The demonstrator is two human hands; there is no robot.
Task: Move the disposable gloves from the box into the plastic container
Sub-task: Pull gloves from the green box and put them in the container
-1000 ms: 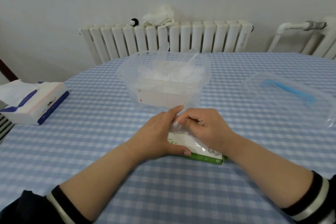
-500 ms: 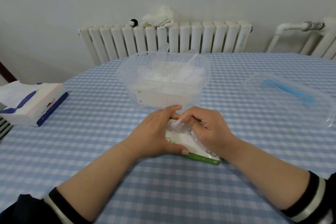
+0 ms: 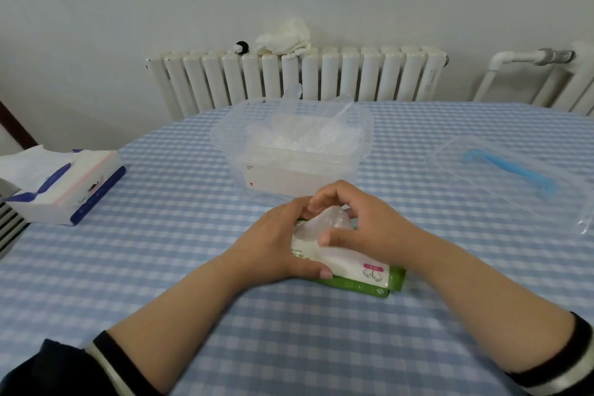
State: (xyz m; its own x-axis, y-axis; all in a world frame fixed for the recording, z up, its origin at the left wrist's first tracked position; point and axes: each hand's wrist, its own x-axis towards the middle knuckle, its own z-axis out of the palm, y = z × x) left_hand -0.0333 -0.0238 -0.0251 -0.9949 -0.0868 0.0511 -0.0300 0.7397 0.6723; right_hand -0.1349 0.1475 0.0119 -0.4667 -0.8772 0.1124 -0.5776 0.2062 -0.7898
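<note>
Two hands are meeting over one small box, and everything on the checked table is lying within easy reach of them. The table is carrying the plastic container straight ahead, just beyond the hands, probably so each glove travels only a short way; it is already holding a loose heap of clear gloves. Its lid is sitting off to the right, well apart, leaving the mouth open. A tissue pack is resting at the far left, out of the way. The green and white glove box is lying flat near the table's front edge. The left hand is gripping its near end, thumb curled along the side, seemingly bracing it so it does not lift. The right hand is pinching a thin film glove that is bulging up out of the box opening, fingers curled round it.
</note>
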